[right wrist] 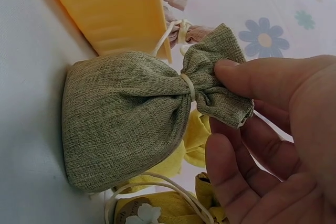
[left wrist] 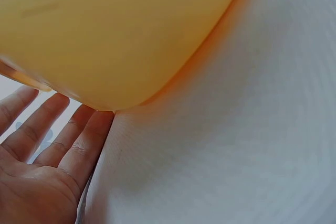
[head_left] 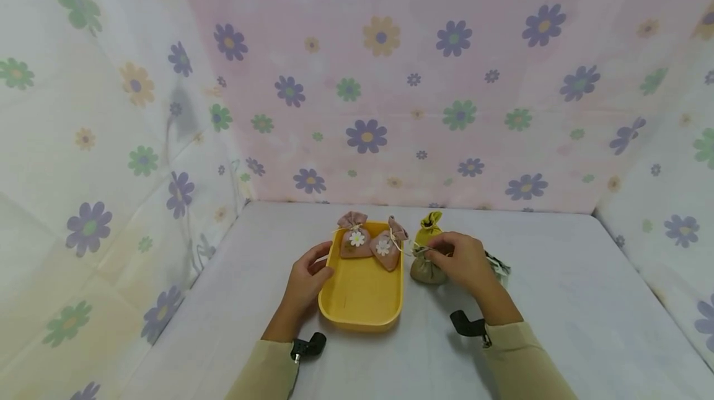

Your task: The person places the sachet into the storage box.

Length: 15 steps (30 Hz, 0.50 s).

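Note:
Beside the yellow tray point(head_left: 362, 301), my left hand point(head_left: 305, 279) rests against its left side. In the left wrist view its fingers point(left wrist: 79, 142) are extended, tips at the tray wall. My right hand point(head_left: 460, 257) pinches the gathered neck of a grey-green drawstring pouch point(right wrist: 126, 119) between thumb and fingers. This pouch stands upright just right of the tray, its base at the table. Two pink drawstring pouches, one on the left point(head_left: 355, 242) and one on the right point(head_left: 386, 251), lie in the far end of the tray, each with a white flower.
Mustard-yellow pouches point(head_left: 431, 226) stand behind the grey-green one, one showing a pale flower point(right wrist: 144, 214) and a cord. A patterned grey-white item point(head_left: 498, 266) lies partly behind my right hand. White cloth covers the table point(head_left: 558, 276); flowered fabric point(head_left: 413, 77) rises at the back and sides.

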Each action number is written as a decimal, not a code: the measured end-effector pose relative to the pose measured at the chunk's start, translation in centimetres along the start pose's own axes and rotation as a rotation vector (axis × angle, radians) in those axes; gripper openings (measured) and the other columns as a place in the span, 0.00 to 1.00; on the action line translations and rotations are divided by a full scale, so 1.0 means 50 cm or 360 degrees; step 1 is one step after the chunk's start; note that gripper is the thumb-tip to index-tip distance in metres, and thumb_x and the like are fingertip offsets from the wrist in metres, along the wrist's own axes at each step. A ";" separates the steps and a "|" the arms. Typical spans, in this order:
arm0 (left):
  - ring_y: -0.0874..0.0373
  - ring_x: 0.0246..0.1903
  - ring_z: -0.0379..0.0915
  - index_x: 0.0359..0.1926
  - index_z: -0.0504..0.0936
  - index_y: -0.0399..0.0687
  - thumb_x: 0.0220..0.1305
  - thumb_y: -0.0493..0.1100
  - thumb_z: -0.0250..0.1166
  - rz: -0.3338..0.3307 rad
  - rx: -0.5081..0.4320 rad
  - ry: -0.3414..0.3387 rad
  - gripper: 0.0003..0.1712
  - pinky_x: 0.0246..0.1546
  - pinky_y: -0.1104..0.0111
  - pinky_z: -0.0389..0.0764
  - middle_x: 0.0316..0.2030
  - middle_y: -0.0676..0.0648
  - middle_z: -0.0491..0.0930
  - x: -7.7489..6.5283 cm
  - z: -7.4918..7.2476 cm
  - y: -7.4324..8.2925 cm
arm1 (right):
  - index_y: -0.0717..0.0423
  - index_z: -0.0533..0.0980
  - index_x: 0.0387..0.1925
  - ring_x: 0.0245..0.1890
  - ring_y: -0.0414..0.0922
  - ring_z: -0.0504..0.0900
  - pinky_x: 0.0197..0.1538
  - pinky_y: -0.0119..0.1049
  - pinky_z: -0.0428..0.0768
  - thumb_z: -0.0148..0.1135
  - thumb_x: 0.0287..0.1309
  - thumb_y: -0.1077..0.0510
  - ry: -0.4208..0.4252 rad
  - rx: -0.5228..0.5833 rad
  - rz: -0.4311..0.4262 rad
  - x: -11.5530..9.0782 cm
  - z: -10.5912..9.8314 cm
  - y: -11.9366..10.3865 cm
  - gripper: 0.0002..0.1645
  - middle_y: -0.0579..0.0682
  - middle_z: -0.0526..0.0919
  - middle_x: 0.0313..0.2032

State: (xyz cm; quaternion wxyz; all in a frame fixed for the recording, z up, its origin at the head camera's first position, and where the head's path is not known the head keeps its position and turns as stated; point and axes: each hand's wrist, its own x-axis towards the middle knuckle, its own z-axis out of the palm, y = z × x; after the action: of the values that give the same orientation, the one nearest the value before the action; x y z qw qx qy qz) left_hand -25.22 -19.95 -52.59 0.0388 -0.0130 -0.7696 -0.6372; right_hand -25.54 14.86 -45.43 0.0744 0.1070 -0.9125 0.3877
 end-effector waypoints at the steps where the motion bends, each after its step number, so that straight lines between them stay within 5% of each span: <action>1: 0.46 0.63 0.78 0.68 0.76 0.56 0.64 0.34 0.64 -0.0002 0.0000 0.0001 0.31 0.60 0.61 0.83 0.67 0.46 0.77 0.001 0.001 0.000 | 0.46 0.86 0.41 0.37 0.41 0.84 0.38 0.36 0.85 0.74 0.60 0.53 0.0003 0.0001 -0.0006 0.000 -0.001 0.001 0.08 0.43 0.89 0.38; 15: 0.50 0.63 0.78 0.67 0.76 0.61 0.64 0.37 0.65 -0.0069 0.0021 0.0024 0.31 0.61 0.59 0.82 0.67 0.51 0.76 -0.003 0.004 0.005 | 0.45 0.86 0.39 0.34 0.40 0.83 0.36 0.34 0.84 0.74 0.60 0.53 0.0032 0.0079 -0.0007 0.000 -0.008 -0.002 0.06 0.43 0.88 0.36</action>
State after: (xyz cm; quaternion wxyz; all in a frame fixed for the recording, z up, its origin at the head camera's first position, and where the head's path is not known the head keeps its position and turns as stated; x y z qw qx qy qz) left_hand -25.05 -19.73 -52.40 0.0308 0.0085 -0.7737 -0.6327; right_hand -25.48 15.07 -45.10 0.0819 0.1069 -0.9016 0.4110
